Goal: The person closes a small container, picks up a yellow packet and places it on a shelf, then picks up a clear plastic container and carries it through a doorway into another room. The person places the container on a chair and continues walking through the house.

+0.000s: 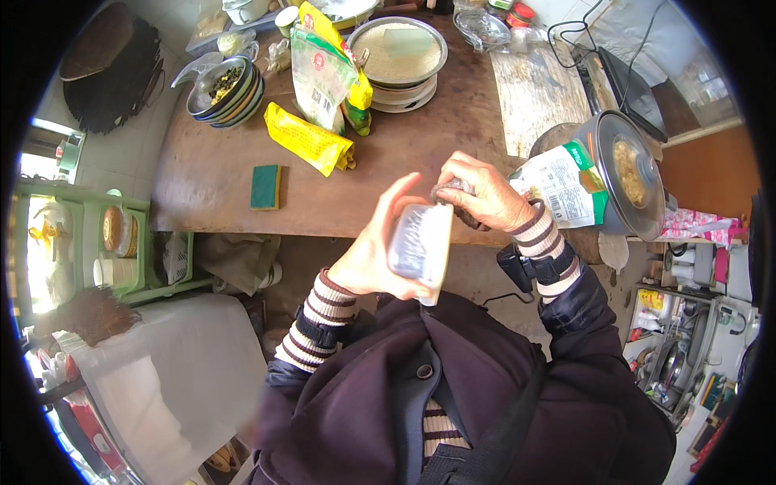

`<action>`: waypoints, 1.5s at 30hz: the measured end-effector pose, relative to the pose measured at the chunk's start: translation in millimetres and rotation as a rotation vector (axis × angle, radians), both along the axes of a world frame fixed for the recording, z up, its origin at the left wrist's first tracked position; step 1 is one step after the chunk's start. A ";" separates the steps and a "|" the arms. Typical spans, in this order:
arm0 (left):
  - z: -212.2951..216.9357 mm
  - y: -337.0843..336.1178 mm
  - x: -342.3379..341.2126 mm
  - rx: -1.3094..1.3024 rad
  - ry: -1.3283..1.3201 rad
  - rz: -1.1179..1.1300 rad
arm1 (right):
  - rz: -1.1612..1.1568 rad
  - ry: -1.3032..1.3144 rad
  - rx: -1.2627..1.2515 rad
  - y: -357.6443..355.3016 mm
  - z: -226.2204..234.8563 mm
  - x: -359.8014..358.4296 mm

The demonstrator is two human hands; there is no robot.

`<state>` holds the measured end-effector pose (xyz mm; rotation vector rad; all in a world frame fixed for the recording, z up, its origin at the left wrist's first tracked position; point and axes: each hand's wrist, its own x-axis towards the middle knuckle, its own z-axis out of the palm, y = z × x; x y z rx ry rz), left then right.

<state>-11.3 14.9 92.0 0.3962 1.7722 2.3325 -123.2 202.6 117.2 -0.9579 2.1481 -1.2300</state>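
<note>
A whitish rectangular plastic container (419, 246) is tilted up on its side in front of my chest. My left hand (373, 250) grips it, with the thumb along its near end and the fingers behind the far end. Against the container's far edge, my right hand (487, 194) is closed on a crumpled grey-brown cloth (457, 187). Both hands are over the near edge of the brown table (218, 170). A green and yellow sponge (265, 187) lies on the table to the left of my hands.
Yellow packet (310, 139) and upright food bags (322, 81) stand beyond my hands. A metal bowl of grain (398, 52) is at the back, stacked bowls (226, 90) at the left. Close to my right hand are a white-green packet (562, 187) and a lidded pot (629, 174).
</note>
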 end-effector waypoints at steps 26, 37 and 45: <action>-33.1 -5.5 -23.3 0.735 -0.672 0.226 | -0.543 -0.617 -0.435 -14.3 -57.7 9.3; -55.1 -8.8 -24.6 0.940 -0.641 0.305 | -0.607 -0.328 -0.397 -44.8 -69.7 21.6; -61.4 -25.7 -21.2 1.057 -0.542 0.293 | -0.340 -0.045 -0.394 -27.5 -32.0 42.2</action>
